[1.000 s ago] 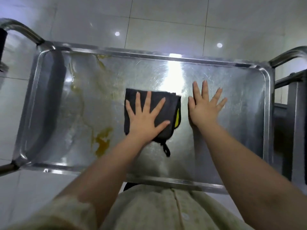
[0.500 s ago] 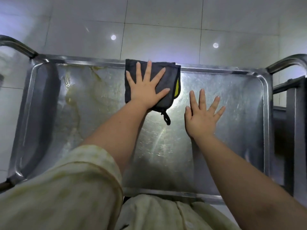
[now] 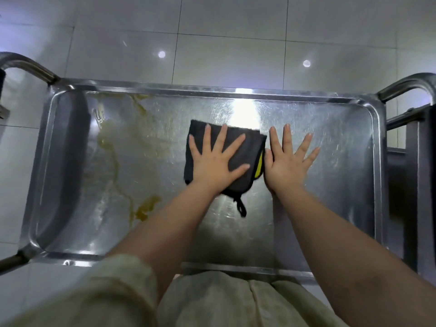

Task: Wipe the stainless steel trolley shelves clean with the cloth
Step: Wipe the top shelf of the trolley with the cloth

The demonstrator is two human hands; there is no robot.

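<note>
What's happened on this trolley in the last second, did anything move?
The left hand, flat on the dark cloth, pushed it to the far rim of the shelf, then drew it back to the middle, beside the right hand. Nothing was gripped or released. The right hand stays flat on the shelf; the yellow smears at left remain.

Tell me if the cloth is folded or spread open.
Folded: the dark cloth shows doubled layers with a yellow edge peeking out beside the left hand.
</note>
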